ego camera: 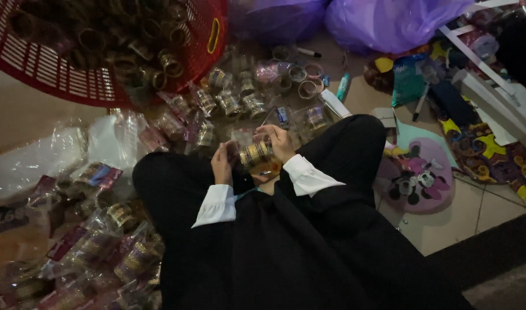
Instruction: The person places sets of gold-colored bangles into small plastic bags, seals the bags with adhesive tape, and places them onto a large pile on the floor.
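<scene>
Left hand (221,165): curling around the near end of a stack of gold bangles (255,154), fingers closed on it, white cuff showing at the wrist.
Right hand (278,141): gripping the far end of the same stack from above, fingers bent over the rim.
Stack of gold bangles: lying sideways between both hands, held just above the lap of the black garment (286,241), partly wrapped in clear film.
Red basket (56,74): sitting on the floor ahead and to the left, holding loose dark-gold bangles.
Packed bangle sets (228,103): lying in clear wrappers between basket and knees, some touching one another.
Wrapped packets (102,247): piling up beside the left knee.
Purple bags (383,23): resting at the top edge, well apart from the hands.
Cartoon mat (418,178): lying just beside the right knee.
Marker pen (308,53): lying near the purple bags.
</scene>
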